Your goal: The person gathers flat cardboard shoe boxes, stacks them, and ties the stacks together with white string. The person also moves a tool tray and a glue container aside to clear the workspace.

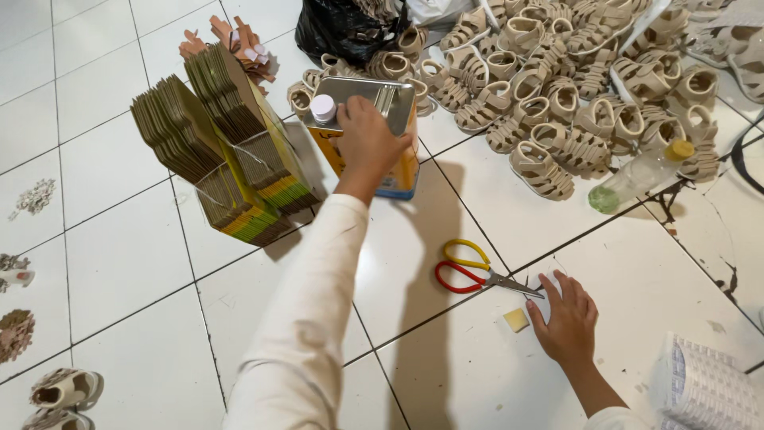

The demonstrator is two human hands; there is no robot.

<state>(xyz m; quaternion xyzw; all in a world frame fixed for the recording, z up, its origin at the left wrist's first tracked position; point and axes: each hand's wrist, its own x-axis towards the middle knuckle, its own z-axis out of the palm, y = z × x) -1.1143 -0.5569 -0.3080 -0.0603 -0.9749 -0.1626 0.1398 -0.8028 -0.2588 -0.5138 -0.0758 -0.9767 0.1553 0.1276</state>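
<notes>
My left hand (368, 142) reaches forward and grips the top of a rectangular metal tin (400, 173) with yellow sides and a white screw cap (323, 107). My right hand (568, 320) lies flat on the white floor tiles with its fingers spread and holds nothing. Its fingertips are just right of the blade tips of scissors (471, 268) with red and yellow handles. A small yellow square piece (516, 319) lies beside my right thumb.
Two stacks of flattened cardboard boxes (227, 155) stand left of the tin. A large pile of beige sandals (557, 87) covers the far right, with a black bag (338, 30) behind. Other items: a plastic bottle (637, 179), a white bundle (704, 386), loose sandals (64, 390).
</notes>
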